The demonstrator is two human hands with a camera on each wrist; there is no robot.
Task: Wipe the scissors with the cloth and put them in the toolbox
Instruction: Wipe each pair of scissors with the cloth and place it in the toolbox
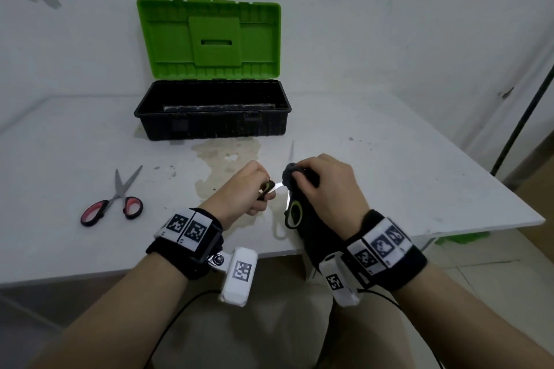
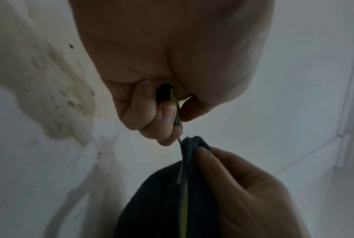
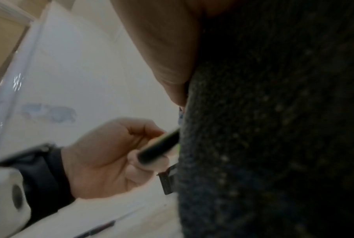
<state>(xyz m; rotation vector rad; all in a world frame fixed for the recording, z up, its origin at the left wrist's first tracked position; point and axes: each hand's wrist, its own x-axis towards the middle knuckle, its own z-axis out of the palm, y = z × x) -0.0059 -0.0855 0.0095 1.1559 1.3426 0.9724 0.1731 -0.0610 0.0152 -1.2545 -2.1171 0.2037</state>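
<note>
A white table (image 1: pixel 389 183) fills most of the head view, with a brownish stain (image 1: pixel 227 159) spread across its middle. At the far side of the table, against the wall, stands the toolbox (image 1: pixel 209 117), its black base open and its green lid (image 1: pixel 209 39) raised upright behind it. Near the table's left part lies a pair of red-handled scissors (image 1: pixel 115 201), blades parted and pointing away from the person, well apart from both hands.

Above the near edge of the table the two hands work close together on a second pair, the green-handled scissors (image 1: pixel 292 213), which are opened wide. The right hand (image 1: pixel 326 186) has its fingers and thumb curled around a dark cloth (image 1: pixel 292 175), bunching it over one blade; the rest of the cloth hangs down under the palm toward the wrist. One green-and-black handle loop shows just below that hand. The left hand (image 1: pixel 242 189) is closed around the other handle (image 1: pixel 266 187), fingers folded in and the thumb pressing it from the side. A short bright stretch of blade (image 1: pixel 278 186) shows between the two hands.
</note>
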